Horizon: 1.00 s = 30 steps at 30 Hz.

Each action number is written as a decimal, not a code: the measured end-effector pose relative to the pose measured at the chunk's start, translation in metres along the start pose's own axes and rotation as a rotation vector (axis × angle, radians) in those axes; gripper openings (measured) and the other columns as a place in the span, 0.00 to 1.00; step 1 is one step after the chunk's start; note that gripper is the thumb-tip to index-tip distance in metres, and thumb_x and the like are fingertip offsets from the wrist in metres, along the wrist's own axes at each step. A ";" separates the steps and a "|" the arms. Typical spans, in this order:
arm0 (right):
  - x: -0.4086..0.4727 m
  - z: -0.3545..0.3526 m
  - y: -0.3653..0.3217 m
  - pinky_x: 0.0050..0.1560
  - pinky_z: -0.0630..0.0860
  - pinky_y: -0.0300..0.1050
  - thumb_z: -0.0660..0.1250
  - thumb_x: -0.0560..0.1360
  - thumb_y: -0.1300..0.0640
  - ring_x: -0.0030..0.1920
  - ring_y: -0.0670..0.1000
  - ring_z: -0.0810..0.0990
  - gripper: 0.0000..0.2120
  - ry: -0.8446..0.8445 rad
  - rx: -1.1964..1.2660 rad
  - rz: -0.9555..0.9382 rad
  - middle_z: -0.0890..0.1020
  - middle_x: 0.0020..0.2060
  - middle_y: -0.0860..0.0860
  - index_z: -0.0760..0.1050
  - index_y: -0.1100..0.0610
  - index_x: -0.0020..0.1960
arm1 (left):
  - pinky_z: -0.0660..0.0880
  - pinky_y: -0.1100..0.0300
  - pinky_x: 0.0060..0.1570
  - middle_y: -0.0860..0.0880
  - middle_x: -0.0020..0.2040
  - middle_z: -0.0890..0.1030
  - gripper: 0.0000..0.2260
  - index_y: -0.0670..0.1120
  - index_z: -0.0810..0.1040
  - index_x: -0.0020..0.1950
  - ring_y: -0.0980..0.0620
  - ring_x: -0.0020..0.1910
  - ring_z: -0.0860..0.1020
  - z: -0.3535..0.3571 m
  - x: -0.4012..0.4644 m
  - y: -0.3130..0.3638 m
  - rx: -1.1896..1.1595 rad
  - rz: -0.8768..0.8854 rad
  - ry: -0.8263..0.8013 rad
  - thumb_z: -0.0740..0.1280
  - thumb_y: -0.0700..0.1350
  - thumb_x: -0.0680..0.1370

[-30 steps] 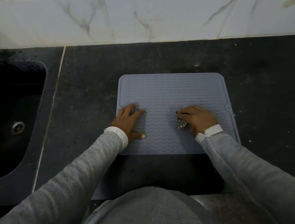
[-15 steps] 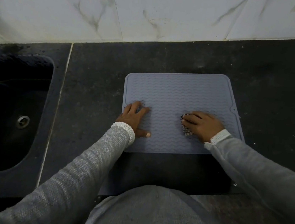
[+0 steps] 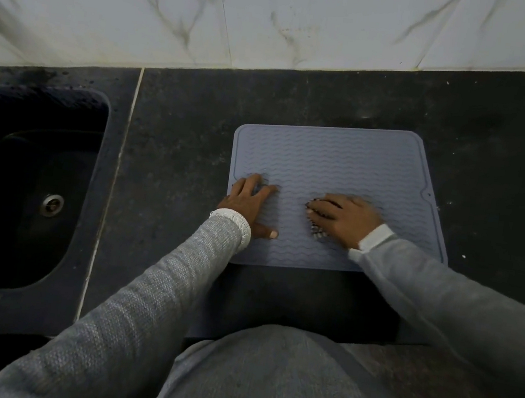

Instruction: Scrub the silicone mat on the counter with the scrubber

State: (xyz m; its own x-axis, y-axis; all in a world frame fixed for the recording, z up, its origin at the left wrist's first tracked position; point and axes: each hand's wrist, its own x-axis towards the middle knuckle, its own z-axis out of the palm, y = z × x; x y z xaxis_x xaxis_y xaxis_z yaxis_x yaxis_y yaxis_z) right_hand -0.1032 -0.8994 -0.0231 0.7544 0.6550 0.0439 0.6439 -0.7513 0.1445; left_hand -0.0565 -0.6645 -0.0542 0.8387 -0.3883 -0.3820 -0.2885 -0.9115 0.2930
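A grey-blue silicone mat (image 3: 332,161) with wavy ridges lies flat on the dark counter (image 3: 179,142). My left hand (image 3: 247,202) rests flat on the mat's left edge, fingers spread, pressing it down. My right hand (image 3: 343,220) sits on the middle of the mat, closed over a metal scrubber (image 3: 316,231). Only a small bit of the scrubber pokes out under the palm; the rest is hidden.
A dark sink (image 3: 25,183) with a metal drain (image 3: 52,205) is set into the counter at the left. A white marble-tiled wall (image 3: 276,18) runs along the back. The counter's front edge is just below the mat, against my body.
My right hand with the scrubber has slid a little leftward across the mat. My left hand has stayed pressed on the left edge. The view has shifted slightly.
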 end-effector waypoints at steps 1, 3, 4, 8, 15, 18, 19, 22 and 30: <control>-0.008 -0.001 0.007 0.38 0.81 0.49 0.62 0.69 0.59 0.46 0.57 0.84 0.14 -0.044 -0.004 0.015 0.85 0.49 0.51 0.83 0.55 0.49 | 0.61 0.40 0.69 0.49 0.75 0.51 0.43 0.57 0.56 0.73 0.43 0.74 0.50 0.000 0.000 0.000 0.000 0.002 0.001 0.74 0.61 0.65; -0.014 0.000 0.015 0.47 0.79 0.55 0.67 0.70 0.63 0.53 0.60 0.81 0.14 -0.143 0.059 0.051 0.82 0.55 0.54 0.81 0.58 0.55 | 0.61 0.40 0.69 0.49 0.74 0.52 0.43 0.57 0.56 0.73 0.43 0.74 0.50 0.001 0.000 0.000 0.002 0.002 0.006 0.74 0.61 0.65; -0.015 0.001 0.015 0.49 0.78 0.57 0.68 0.70 0.64 0.56 0.61 0.79 0.15 -0.156 0.098 0.078 0.81 0.57 0.55 0.80 0.59 0.56 | 0.62 0.40 0.69 0.49 0.74 0.52 0.43 0.57 0.56 0.73 0.43 0.74 0.51 0.001 0.001 0.000 0.004 0.002 0.011 0.74 0.61 0.65; 0.012 -0.005 -0.011 0.46 0.79 0.53 0.77 0.63 0.62 0.52 0.58 0.81 0.18 -0.119 0.107 0.119 0.83 0.54 0.54 0.82 0.56 0.52 | 0.62 0.41 0.68 0.49 0.74 0.52 0.43 0.57 0.56 0.73 0.43 0.74 0.51 0.001 0.001 0.000 0.008 0.000 0.015 0.74 0.61 0.64; 0.033 -0.003 -0.038 0.41 0.80 0.47 0.60 0.71 0.56 0.47 0.53 0.84 0.14 -0.067 0.106 0.019 0.85 0.49 0.48 0.84 0.53 0.47 | 0.62 0.41 0.69 0.48 0.75 0.51 0.43 0.56 0.56 0.74 0.43 0.74 0.49 0.001 0.000 0.001 -0.005 -0.003 0.012 0.74 0.60 0.64; 0.004 -0.009 -0.014 0.35 0.81 0.45 0.54 0.70 0.55 0.43 0.53 0.85 0.19 0.010 0.027 0.001 0.86 0.45 0.48 0.84 0.52 0.45 | 0.60 0.41 0.70 0.49 0.75 0.50 0.43 0.56 0.56 0.74 0.43 0.74 0.49 0.001 -0.001 0.000 -0.022 0.004 0.007 0.74 0.60 0.65; -0.002 -0.009 -0.006 0.39 0.81 0.48 0.55 0.71 0.56 0.47 0.55 0.84 0.18 -0.060 0.026 0.012 0.85 0.49 0.50 0.84 0.53 0.48 | 0.60 0.41 0.70 0.49 0.75 0.50 0.43 0.56 0.56 0.74 0.43 0.75 0.49 0.001 -0.002 0.001 -0.024 0.005 0.008 0.74 0.60 0.65; -0.008 0.000 0.006 0.63 0.68 0.53 0.58 0.78 0.56 0.69 0.54 0.67 0.18 -0.371 0.077 0.084 0.70 0.70 0.48 0.71 0.52 0.67 | 0.59 0.40 0.70 0.49 0.76 0.50 0.43 0.57 0.56 0.74 0.43 0.75 0.49 0.000 -0.002 0.001 -0.031 0.006 0.002 0.74 0.60 0.65; 0.048 -0.004 -0.046 0.49 0.77 0.52 0.73 0.67 0.61 0.54 0.57 0.80 0.14 -0.117 0.192 0.048 0.82 0.55 0.51 0.82 0.54 0.52 | 0.60 0.44 0.71 0.46 0.76 0.50 0.45 0.55 0.54 0.75 0.39 0.74 0.50 -0.005 0.002 -0.008 0.045 0.063 -0.039 0.75 0.56 0.65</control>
State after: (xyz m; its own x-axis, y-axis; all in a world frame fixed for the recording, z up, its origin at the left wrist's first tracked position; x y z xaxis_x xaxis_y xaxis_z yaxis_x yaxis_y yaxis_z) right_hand -0.0966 -0.8329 -0.0239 0.7873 0.6126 -0.0704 0.6108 -0.7904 -0.0465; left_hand -0.0502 -0.6577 -0.0527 0.8000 -0.4488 -0.3983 -0.3611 -0.8902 0.2779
